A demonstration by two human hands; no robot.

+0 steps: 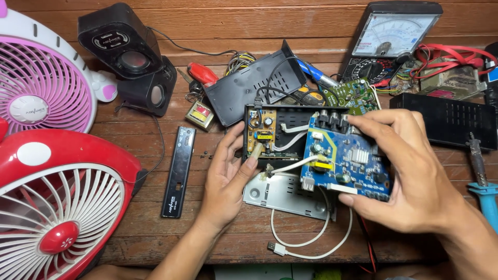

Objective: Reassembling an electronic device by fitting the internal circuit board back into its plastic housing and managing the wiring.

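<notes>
Head view: I am lifting the blue board [345, 161] in my pinching right hand [415, 176] while my left hand [228, 176], fingers curled, is steadying the black box [282, 136]; careful pull next.

- Hidden by right hand [415, 176]: right part of blue circuit board [342, 161].
- Hidden by left hand [228, 176]: left corner of open black case [290, 132].
- Cut off by left edge: pink fan [41, 78], red fan [57, 202].
- Cut off at right edge: soldering iron [482, 176].
- Too small to read: parts on green board [355, 93].
</notes>
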